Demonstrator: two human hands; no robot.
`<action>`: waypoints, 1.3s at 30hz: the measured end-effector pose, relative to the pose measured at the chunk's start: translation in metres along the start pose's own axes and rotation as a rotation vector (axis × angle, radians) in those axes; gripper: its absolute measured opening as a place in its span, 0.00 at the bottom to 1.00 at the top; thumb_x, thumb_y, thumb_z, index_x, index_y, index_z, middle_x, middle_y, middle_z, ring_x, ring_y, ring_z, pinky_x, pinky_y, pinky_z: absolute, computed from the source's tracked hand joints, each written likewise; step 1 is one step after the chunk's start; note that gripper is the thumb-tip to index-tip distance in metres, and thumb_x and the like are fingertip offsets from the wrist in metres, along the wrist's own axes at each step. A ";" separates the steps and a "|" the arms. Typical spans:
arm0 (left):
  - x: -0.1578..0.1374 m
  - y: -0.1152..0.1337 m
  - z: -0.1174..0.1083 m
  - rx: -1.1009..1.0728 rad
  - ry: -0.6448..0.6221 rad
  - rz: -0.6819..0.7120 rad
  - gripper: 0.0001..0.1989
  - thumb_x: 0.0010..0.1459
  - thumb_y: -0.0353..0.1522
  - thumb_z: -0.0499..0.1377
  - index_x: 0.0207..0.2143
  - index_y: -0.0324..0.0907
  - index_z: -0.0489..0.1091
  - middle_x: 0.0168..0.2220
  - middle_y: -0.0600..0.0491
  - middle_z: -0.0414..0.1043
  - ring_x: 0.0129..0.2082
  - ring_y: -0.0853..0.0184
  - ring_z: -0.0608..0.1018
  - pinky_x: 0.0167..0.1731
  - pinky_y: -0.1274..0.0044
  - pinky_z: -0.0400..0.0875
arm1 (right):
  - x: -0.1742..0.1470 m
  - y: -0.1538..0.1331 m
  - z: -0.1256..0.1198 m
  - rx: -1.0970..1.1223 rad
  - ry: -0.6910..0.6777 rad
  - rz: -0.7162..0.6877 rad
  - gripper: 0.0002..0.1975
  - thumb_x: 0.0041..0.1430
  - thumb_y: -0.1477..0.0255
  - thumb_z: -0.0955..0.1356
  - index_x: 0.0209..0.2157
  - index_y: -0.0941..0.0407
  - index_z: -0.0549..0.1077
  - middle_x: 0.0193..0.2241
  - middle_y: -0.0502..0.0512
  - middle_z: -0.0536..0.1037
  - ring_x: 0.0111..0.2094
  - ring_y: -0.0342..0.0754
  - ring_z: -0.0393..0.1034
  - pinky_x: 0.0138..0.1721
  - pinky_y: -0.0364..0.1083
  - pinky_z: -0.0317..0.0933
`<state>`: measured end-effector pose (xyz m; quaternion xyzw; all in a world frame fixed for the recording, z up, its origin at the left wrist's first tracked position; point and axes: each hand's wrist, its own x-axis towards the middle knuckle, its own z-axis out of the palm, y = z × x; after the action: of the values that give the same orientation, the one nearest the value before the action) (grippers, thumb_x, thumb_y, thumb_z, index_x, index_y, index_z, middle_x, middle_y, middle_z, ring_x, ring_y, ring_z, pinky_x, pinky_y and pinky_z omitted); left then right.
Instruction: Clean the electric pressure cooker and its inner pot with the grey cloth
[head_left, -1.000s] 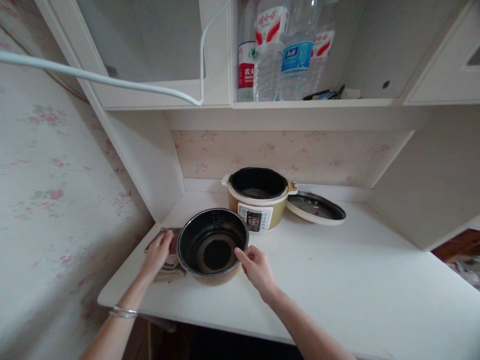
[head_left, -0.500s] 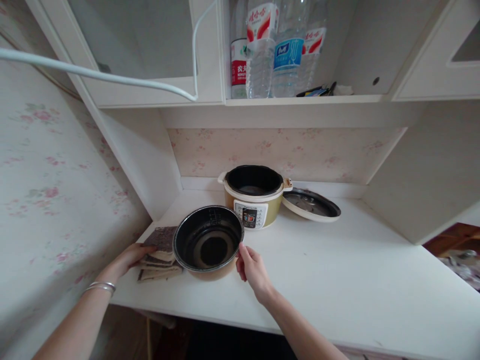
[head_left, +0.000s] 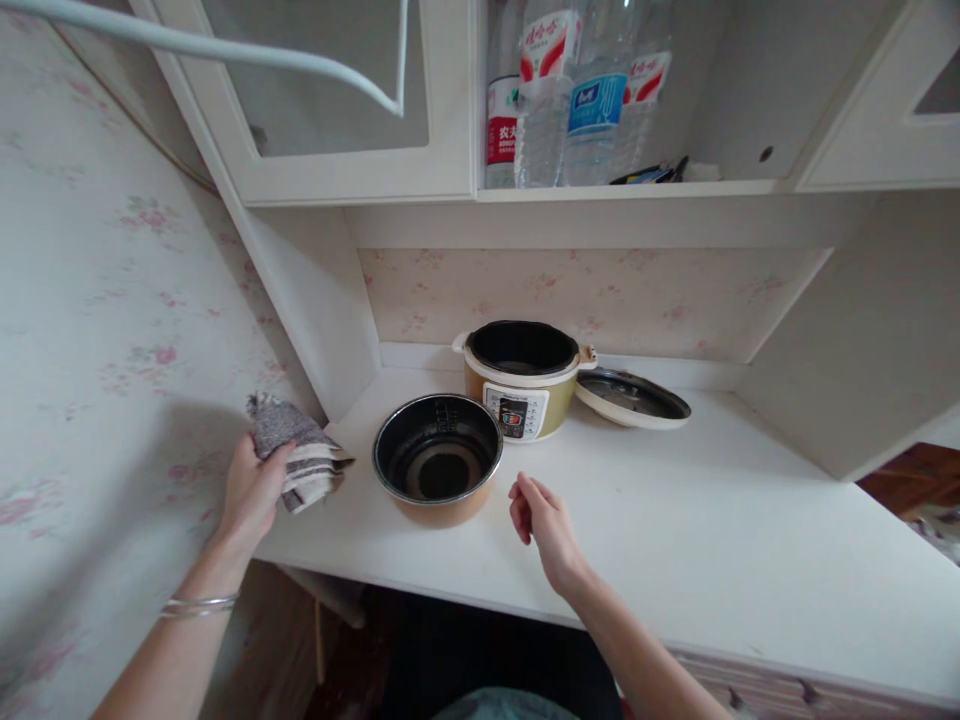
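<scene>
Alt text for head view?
The left hand holds a folded grey and cream cloth left of a round black and tan pot on a white counter; the curled right hand is to its right. Behind stands an open gold and white cooker.

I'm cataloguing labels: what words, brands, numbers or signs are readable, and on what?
"农夫": leftmost bottle, last character partly covered.
"娃哈哈": second bottle.
"哈哈": rightmost bottle, start unclear.
Too small or blurred: blue-label bottle, cooker panel, smaller print.

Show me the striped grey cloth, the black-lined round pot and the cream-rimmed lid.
Striped grey cloth (head_left: 306, 458), head view: striped folds.
Black-lined round pot (head_left: 442, 471), head view: inner bottom.
Cream-rimmed black lid (head_left: 634, 396), head view: dark face.
</scene>
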<state>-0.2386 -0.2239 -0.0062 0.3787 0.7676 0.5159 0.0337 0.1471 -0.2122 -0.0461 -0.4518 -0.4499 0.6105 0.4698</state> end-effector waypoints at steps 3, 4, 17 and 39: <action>-0.026 0.034 -0.012 0.067 0.064 0.158 0.22 0.53 0.43 0.59 0.46 0.41 0.66 0.40 0.49 0.74 0.41 0.56 0.77 0.41 0.69 0.72 | -0.013 -0.022 0.016 0.056 -0.075 -0.019 0.19 0.58 0.54 0.65 0.28 0.56 0.66 0.18 0.46 0.67 0.17 0.38 0.56 0.17 0.40 0.48; -0.037 0.047 -0.013 0.081 0.050 0.205 0.23 0.54 0.43 0.59 0.48 0.41 0.66 0.41 0.49 0.74 0.41 0.56 0.77 0.43 0.69 0.71 | -0.017 -0.032 0.023 0.096 -0.119 -0.016 0.18 0.57 0.55 0.66 0.30 0.56 0.67 0.22 0.48 0.71 0.20 0.39 0.61 0.18 0.39 0.51; -0.155 0.118 0.050 -0.133 -0.477 1.180 0.23 0.59 0.20 0.50 0.54 0.47 0.67 0.59 0.48 0.65 0.63 0.59 0.62 0.58 0.60 0.64 | 0.002 -0.088 0.043 0.425 -0.447 0.287 0.22 0.58 0.55 0.63 0.40 0.59 0.73 0.35 0.59 0.79 0.40 0.52 0.74 0.39 0.48 0.68; -0.086 0.020 0.091 -0.047 -0.252 0.044 0.25 0.59 0.35 0.52 0.57 0.34 0.63 0.51 0.38 0.64 0.39 0.60 0.76 0.50 0.65 0.68 | 0.114 -0.098 0.060 -0.292 -0.160 -0.112 0.19 0.48 0.68 0.69 0.44 0.54 0.66 0.34 0.53 0.77 0.35 0.52 0.73 0.38 0.51 0.69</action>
<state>-0.1263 -0.2028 -0.0612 0.4563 0.7366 0.4827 0.1275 0.0878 -0.0929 0.0459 -0.4394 -0.5941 0.5456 0.3953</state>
